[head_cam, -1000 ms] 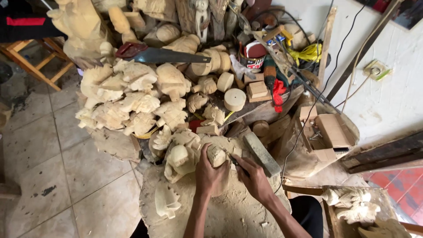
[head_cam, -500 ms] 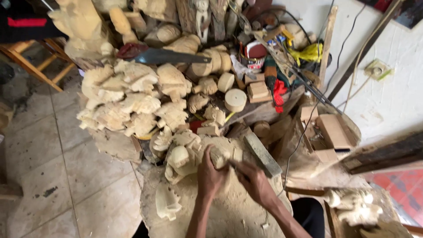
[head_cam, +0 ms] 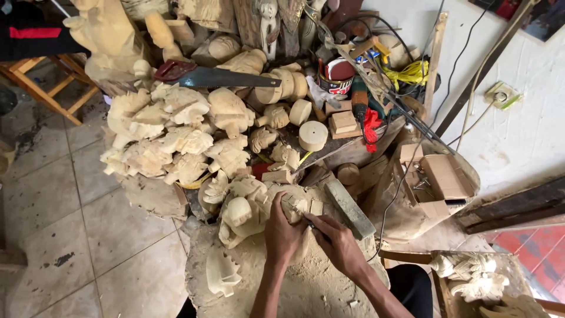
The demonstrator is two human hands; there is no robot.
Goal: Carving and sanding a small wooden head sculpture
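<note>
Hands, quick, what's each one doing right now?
Left hand: closed around the pale wood carving.
Right hand: closed on a thin carving tool, its tip at the carving.

Left hand (head_cam: 282,232) has slid across the small wooden carving (head_cam: 294,206), now covering more of its top. Right hand (head_cam: 341,247) has shifted slightly lower, its thin tool (head_cam: 311,222) remaining pressed to the piece.

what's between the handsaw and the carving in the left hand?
In the head view, a pile of pale wooden carvings lies between the handsaw and the small carving gripped by the left hand.
</note>
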